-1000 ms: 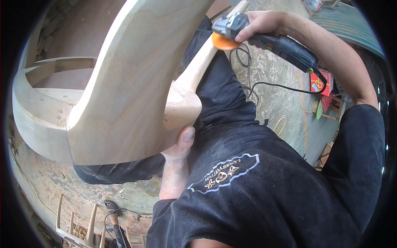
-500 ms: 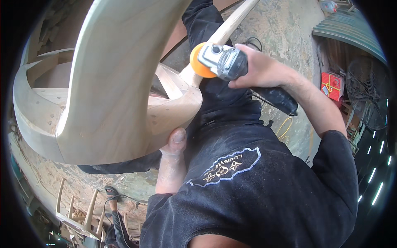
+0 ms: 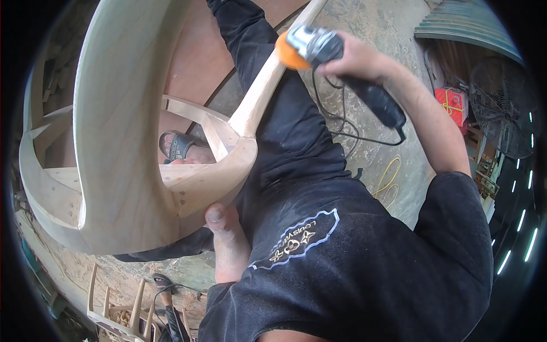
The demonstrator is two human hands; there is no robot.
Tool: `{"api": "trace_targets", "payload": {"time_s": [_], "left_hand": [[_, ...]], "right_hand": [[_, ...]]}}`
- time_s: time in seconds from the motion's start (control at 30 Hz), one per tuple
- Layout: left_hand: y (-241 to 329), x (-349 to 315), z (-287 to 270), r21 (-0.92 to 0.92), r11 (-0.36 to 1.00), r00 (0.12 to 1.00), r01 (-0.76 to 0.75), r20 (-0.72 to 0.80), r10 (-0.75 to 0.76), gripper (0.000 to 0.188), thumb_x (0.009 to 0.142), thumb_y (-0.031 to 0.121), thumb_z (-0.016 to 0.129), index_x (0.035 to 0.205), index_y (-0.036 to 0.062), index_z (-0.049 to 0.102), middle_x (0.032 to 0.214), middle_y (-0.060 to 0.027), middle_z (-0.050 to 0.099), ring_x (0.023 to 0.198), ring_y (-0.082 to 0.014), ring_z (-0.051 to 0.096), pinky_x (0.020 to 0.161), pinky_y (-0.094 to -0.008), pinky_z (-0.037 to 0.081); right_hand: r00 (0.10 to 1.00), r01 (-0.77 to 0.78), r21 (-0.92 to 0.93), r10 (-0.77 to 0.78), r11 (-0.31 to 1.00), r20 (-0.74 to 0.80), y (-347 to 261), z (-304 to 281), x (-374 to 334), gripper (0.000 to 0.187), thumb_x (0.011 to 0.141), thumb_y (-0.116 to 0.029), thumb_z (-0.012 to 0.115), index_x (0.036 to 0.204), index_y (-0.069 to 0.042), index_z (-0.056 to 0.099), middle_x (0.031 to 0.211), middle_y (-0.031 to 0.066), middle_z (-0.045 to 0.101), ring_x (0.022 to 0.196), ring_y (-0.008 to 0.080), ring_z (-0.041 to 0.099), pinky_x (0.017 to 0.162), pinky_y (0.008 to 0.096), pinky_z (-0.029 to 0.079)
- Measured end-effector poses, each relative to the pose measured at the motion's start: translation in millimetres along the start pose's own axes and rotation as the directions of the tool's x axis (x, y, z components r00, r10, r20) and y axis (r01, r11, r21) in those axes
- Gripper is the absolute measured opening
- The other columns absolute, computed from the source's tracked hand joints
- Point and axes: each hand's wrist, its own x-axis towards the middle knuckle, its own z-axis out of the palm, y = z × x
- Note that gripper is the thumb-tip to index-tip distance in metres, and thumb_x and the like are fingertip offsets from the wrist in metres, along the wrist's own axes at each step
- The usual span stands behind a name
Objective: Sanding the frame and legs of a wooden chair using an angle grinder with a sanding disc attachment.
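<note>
A pale wooden chair frame [image 3: 122,131], with a broad curved back and a rounded seat rail, lies tipped over my lap. Its tapered leg [image 3: 259,100] points up and away. My left hand [image 3: 222,222] grips the underside of the seat rail; the thumb shows and the fingers are hidden behind the wood. In my right hand [image 3: 362,60] is an angle grinder [image 3: 325,48] with an orange disc. The disc overlaps the upper part of the leg; whether they touch I cannot tell. A black cord trails from the grinder's handle.
A sandalled foot [image 3: 179,147] shows through the frame. Another person's sandalled foot [image 3: 162,280] is beside a second wooden chair frame [image 3: 122,310] at lower left. Yellow cord [image 3: 389,182] lies on the dusty floor. A red box [image 3: 452,106] and a large fan [image 3: 501,108] stand at right.
My right hand has moved the grinder up along the leg, away from the seat joint. The chair frame has shifted slightly left and down in view, with my left hand still on it.
</note>
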Motion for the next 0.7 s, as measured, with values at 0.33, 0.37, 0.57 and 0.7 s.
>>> {"api": "trace_targets", "payload": {"time_s": [0.33,0.37,0.57,0.7], "left_hand": [[-19.3,8.5,-30.1,-0.153,0.988,0.996,-0.016,0.08,0.029,0.098,0.079,0.057,0.073,0.147,-0.002,0.037,0.127,-0.0145,0.052,0.123,-0.0257,0.053,0.107,-0.0401,0.046],[-17.8,7.8,-29.9,-0.154,0.988,0.995,-0.017,0.09,0.031,0.098,0.079,0.057,0.073,0.147,-0.002,0.037,0.127,-0.0145,0.052,0.123,-0.0257,0.053,0.107,-0.0401,0.046],[-13.8,9.3,-26.3,-0.202,0.978,0.993,-0.043,0.101,0.064,0.092,0.082,0.054,0.075,0.144,-0.0046,0.041,0.125,-0.0162,0.052,0.121,-0.0274,0.054,0.105,-0.042,0.046],[-10.7,3.9,-20.1,-0.158,0.984,0.995,-0.078,0.044,0.086,0.093,0.083,0.055,0.074,0.145,-0.0046,0.04,0.126,-0.0157,0.052,0.12,-0.0283,0.054,0.104,-0.0408,0.046]], "right_hand": [[0.998,0.043,-0.068,-0.039,0.997,0.054,-10.6,36.8,-21.4,0.076,0.071,-0.026,0.091,0.131,-0.001,0.052,0.115,0.0131,0.068,0.107,0.0221,0.066,0.095,0.0351,0.054],[0.989,0.063,-0.111,-0.048,0.992,0.137,-14.1,46.7,-23.7,0.077,0.071,-0.027,0.091,0.131,0.0,0.051,0.116,0.0167,0.068,0.109,0.0274,0.067,0.097,0.0375,0.053],[0.983,0.08,-0.069,-0.067,0.994,0.173,3.7,54.7,-29.2,0.077,0.072,-0.027,0.09,0.131,0.0,0.049,0.115,0.0198,0.068,0.109,0.0313,0.067,0.097,0.0379,0.052],[0.999,0.027,0.015,-0.027,1.0,-0.035,30.5,11.1,-14.3,0.073,0.07,-0.025,0.09,0.129,-0.002,0.054,0.109,0.011,0.069,0.099,0.0206,0.068,0.089,0.034,0.055]]}}
